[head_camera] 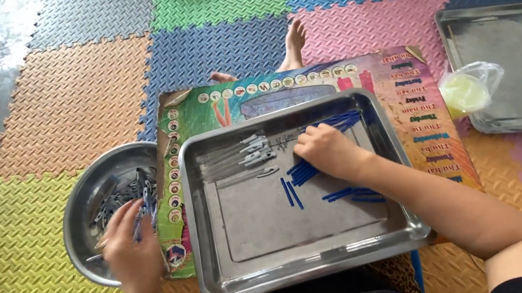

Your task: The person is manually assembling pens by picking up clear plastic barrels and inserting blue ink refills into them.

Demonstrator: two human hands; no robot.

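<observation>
Reaching into a round metal bowl point(87, 191) on the foam floor mat point(32, 117), the left hand point(131, 250) had its fingers loosely curled over small grey and blue parts point(125, 199); whether it gripped any could not be told. The right hand point(329, 150) lay palm down in a steel tray point(304, 256), fingers bent over a bunch of blue sticks point(302, 173), pressing rather than pinching them. More blue sticks point(339, 120) lay beyond it, and silver clips point(255, 151) sat just to its left. A second tray point(515, 63) stood well apart
</observation>
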